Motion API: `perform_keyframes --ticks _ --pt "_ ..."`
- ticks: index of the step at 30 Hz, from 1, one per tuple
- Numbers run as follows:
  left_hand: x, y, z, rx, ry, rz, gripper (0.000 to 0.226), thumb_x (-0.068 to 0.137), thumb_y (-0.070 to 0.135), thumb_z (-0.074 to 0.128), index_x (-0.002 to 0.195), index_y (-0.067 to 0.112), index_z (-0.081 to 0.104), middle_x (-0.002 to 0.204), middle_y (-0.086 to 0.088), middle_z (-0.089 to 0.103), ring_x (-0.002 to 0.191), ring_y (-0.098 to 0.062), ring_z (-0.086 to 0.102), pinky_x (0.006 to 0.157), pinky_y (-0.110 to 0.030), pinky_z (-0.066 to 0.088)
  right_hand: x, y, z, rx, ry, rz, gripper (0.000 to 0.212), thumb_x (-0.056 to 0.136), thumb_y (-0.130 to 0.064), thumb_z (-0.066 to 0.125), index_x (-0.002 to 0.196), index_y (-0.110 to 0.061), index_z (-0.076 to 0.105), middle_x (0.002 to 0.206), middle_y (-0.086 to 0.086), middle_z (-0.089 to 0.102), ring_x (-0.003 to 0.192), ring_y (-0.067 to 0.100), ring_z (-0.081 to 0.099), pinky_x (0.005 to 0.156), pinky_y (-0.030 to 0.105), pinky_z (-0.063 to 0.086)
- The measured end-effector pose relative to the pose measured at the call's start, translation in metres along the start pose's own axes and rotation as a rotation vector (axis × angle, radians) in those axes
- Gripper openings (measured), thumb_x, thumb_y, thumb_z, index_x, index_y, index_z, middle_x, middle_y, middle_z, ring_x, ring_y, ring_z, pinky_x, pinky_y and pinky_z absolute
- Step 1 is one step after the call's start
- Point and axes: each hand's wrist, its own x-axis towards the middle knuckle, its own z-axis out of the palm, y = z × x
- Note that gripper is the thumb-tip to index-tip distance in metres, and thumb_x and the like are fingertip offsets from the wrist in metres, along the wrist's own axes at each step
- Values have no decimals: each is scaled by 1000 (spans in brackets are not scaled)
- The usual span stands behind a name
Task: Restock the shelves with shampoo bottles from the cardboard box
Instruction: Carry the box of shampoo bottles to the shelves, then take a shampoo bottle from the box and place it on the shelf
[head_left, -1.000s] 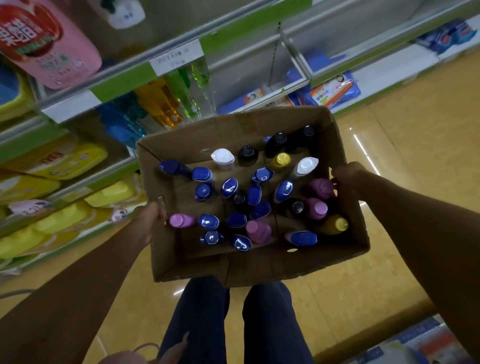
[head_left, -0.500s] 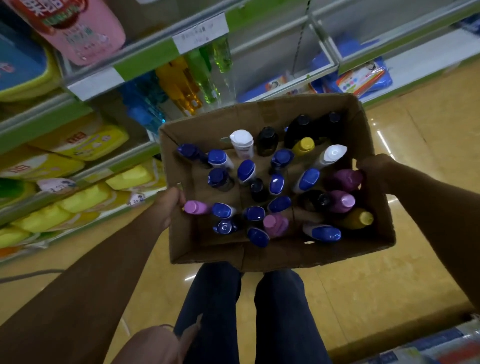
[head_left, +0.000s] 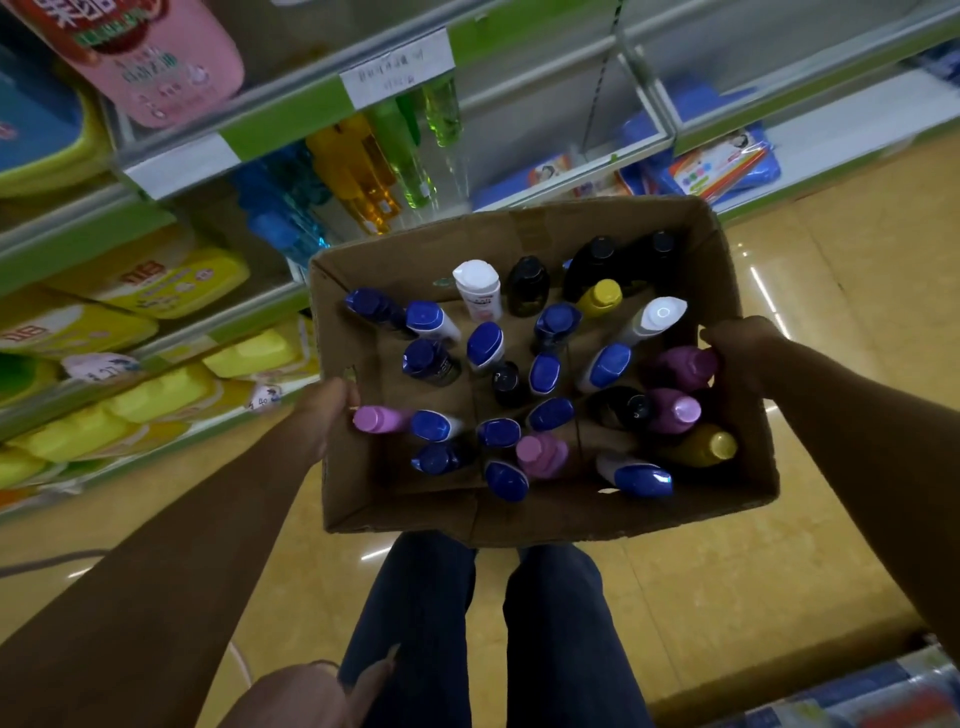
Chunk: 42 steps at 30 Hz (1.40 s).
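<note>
Holding cardboard box (head_left: 530, 512) as before — both hands | shelves (head_left: 332, 98) nearer

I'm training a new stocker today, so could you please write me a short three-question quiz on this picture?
1. True or false: both hands grip the open brown cardboard box by its side walls.
2. Which cap colour is most common among the bottles in the box? A) blue B) yellow C) white
3. Fill in: the tall clear orange bottle on the shelf stands between blue bottles and ____ bottles.

Key:
1. True: the left hand holds the left wall and the right hand the right wall.
2. A: blue caps, such as the blue-capped bottle at the near wall, outnumber the rest.
3. Green: the clear green bottle.
</note>
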Motion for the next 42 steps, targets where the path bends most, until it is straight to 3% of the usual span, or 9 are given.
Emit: perform_keyframes --ticks 4,8,16,19,21,26,29,33,42 --pt "0 -3 0 -15 66 24 7 79 5 50 79 2 56 70 -13 51 59 -26 46 55 -30 40 -4 1 1 9 88 38 31 87 -20 58 106 5 62 104 25 62 90 36 59 74 39 44" --pt "-1 -5 0 -24 161 95 39 79 15 54 114 -2 59 92 -17 61 74 -32 58 69 -39 48 -22 2 2 -38 190 -42 34 87 -16 57 118 -3 59 115 22 62 107 39 59 86 39 46" --pt "-58 1 9 285 367 596 56 79 6 60 132 6 41 129 -15 49 117 -31 49 89 -37 44 -85 7 19 -56 478 -474 51 79 -3 57 128 -5 46 131 16 47 120 34 45 91 42 43" --pt "-81 -7 18 429 292 732 63 82 11 62 139 15 35 140 -9 40 125 -25 44 100 -39 42 -105 13 39 -155 307 -598 46 86 -2 55 130 -12 49 130 9 51 118 26 51 90 35 46" --pt "-90 -13 25 465 193 744 61 85 13 61 139 21 36 139 -6 40 110 -19 52 92 -34 46 -112 16 57 -264 96 -658 46 88 -2 55 132 -16 49 129 7 53 117 24 53 87 28 43" --pt "-100 -31 38 478 -18 750 56 87 12 57 139 23 38 138 -2 44 117 -15 50 100 -30 43 -107 23 100 -587 -193 -805 51 84 -4 55 131 -24 49 127 5 47 117 26 48 87 42 50" --pt "-99 -42 41 484 -48 740 55 89 12 55 139 23 38 134 -1 48 90 2 49 79 -12 38 -100 21 115 -644 -138 -811 51 82 -4 56 129 -24 51 121 6 44 114 29 49 80 41 50" --pt "-97 -52 41 436 -66 710 52 90 10 54 139 22 38 130 1 51 88 7 45 66 -5 33 -91 23 127 -742 -103 -813 48 88 -12 57 133 -27 49 129 4 48 120 28 46 88 43 49" --pt "-120 -53 41 346 -148 730 46 90 9 54 133 22 44 132 1 52 119 -10 48 92 -22 41 -111 28 106 -488 -55 -742 41 88 -14 58 128 -26 57 121 8 57 112 27 54 87 39 49"
